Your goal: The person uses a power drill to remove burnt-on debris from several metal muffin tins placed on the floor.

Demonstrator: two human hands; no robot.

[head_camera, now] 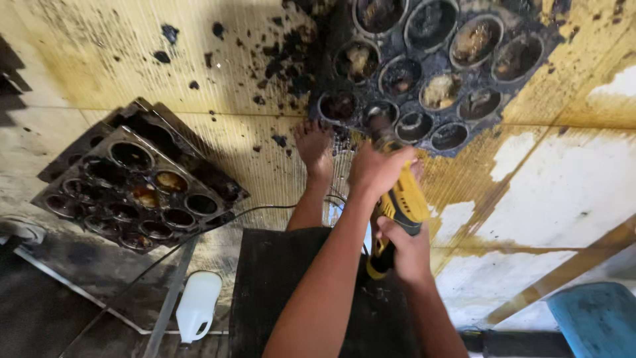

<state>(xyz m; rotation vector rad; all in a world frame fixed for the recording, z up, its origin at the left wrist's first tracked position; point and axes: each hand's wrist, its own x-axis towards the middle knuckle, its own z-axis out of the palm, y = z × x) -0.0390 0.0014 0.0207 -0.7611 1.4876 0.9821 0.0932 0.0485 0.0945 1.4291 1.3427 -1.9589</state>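
Both my hands hold a yellow and black power tool. My left hand wraps its front end, and my right hand grips the rear handle. The tool's spinning tip is pressed into a cup at the near edge of a blackened, burnt muffin tray lying on the floor. My bare foot rests against the tray's near edge, just left of the tool.
A stack of dirty muffin trays lies to the left. A white plastic jug sits near a metal bar at the bottom left. A black cable runs across stained tiles. A dark seat is under me; a blue object is at the bottom right.
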